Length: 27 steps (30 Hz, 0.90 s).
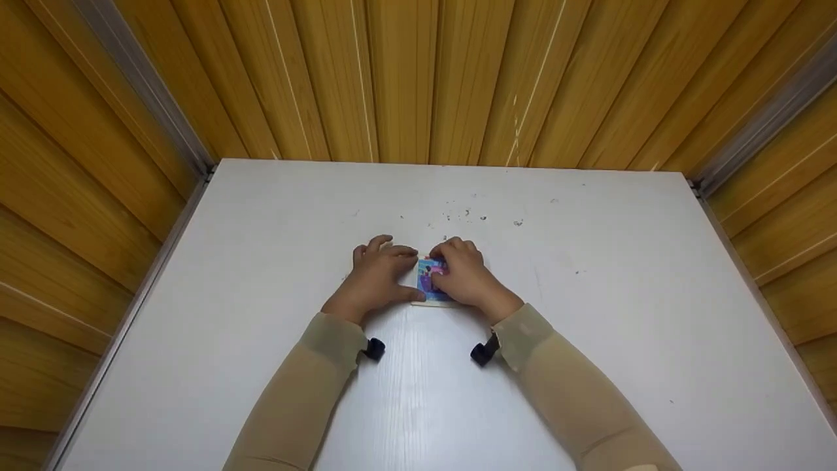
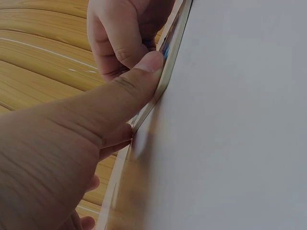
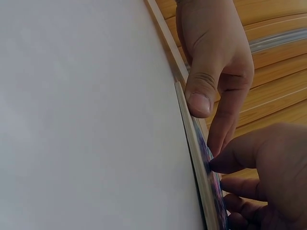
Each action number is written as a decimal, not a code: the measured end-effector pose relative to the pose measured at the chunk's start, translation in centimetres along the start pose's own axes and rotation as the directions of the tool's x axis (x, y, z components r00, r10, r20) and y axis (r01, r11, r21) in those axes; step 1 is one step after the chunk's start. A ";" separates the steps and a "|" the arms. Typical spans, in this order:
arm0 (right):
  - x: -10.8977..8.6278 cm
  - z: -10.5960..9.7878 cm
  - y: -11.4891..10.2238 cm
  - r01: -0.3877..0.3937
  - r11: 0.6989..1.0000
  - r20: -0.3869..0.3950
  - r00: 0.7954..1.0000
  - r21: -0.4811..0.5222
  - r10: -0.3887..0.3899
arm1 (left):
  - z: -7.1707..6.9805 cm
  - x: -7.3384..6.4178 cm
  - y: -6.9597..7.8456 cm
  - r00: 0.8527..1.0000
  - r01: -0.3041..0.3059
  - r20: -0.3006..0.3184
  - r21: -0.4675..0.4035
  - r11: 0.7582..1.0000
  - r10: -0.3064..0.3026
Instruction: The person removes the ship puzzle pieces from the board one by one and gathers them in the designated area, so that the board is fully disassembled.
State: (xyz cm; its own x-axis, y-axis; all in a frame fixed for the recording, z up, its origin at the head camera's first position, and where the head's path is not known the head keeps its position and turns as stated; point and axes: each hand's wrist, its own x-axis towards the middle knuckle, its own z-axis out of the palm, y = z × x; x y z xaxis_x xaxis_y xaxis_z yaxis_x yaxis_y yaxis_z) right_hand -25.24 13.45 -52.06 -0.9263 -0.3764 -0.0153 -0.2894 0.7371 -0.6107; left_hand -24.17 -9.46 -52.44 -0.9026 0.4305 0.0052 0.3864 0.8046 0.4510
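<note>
A small flat picture board (image 1: 427, 275) with a pale wooden edge lies on the white table, its top printed in blue, purple and pink. My left hand (image 1: 377, 278) holds its left side, thumb at the near corner and index finger at the far corner. In the left wrist view the left thumb (image 2: 149, 63) presses on the rim. My right hand (image 1: 467, 273) covers the board's right part, fingers bent and tips down on the picture. In the right wrist view its thumb (image 3: 221, 165) touches the printed face; I cannot tell whether it pinches a loose piece.
The white table (image 1: 274, 216) reaches back to a yellow wood-slat wall (image 1: 399, 78), with more slats on both sides. Small dark marks (image 1: 467, 212) dot the surface beyond the hands. Black wrist mounts (image 1: 482, 353) sit at the cuffs of both sleeves.
</note>
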 end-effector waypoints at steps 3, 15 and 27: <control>0.0 0.0 0.1 0.003 1.000 -0.001 1.000 0.026 -0.003 | 0.0 0.0 0.0 1.000 0.000 -0.002 -0.003 1.000 0.000; 0.5 0.0 1.1 0.031 0.997 -0.020 0.999 0.065 -0.029 | 0.0 0.2 0.0 1.000 0.014 0.014 -0.005 1.000 -0.014; 0.0 -0.4 0.0 -0.012 0.999 0.011 1.000 0.032 0.012 | 0.0 0.1 0.0 1.000 0.003 0.016 -0.002 1.000 -0.003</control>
State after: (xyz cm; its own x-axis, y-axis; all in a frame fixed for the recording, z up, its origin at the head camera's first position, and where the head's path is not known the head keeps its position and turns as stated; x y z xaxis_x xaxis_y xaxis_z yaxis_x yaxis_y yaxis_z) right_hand -25.29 13.67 -51.71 -0.9271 -0.3736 -0.0311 -0.2703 0.7236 -0.6351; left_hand -24.30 -9.46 -52.45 -0.9005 0.4348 -0.0108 0.3834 0.8052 0.4524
